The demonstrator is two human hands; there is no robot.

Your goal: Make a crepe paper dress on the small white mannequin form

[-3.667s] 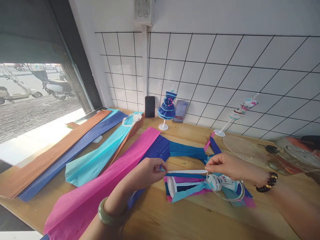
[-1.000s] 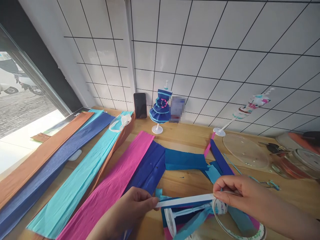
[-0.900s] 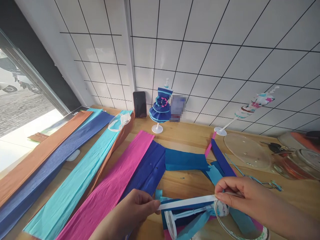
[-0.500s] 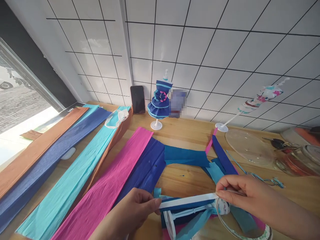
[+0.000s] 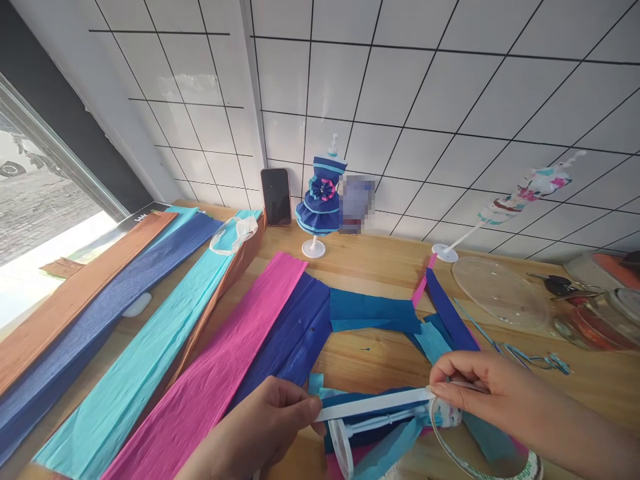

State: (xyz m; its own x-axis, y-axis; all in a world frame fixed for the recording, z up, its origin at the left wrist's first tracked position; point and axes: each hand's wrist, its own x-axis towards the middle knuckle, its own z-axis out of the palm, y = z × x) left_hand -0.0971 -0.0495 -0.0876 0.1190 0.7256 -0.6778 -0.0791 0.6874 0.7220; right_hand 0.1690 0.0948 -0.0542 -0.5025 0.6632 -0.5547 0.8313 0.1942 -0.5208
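Note:
At the bottom centre, my left hand (image 5: 270,423) pinches the left end of a white tape strip (image 5: 375,404). My right hand (image 5: 480,387) pinches its other end, so the strip is stretched between them. A tape roll (image 5: 531,467) hangs below my right hand. Under the strip lie dark blue and light blue paper pieces (image 5: 395,448) and a white stand lying on its side, its round base (image 5: 342,448) near my left fingertips. A patterned wrapped form (image 5: 447,413) sits beneath my right fingers.
Long crepe paper strips in pink (image 5: 220,353), turquoise (image 5: 135,347), blue and brown cover the left side. A phone (image 5: 276,197) leans on the tiled wall beside a blue-dressed mini mannequin (image 5: 320,200). Right: another mannequin (image 5: 525,193), a clear lid (image 5: 500,291) and a glass jar (image 5: 600,320).
Both hands keep hold of the tape strip, which has shifted very slightly off the dark blue piece's lower edge. The camera view has moved a little.

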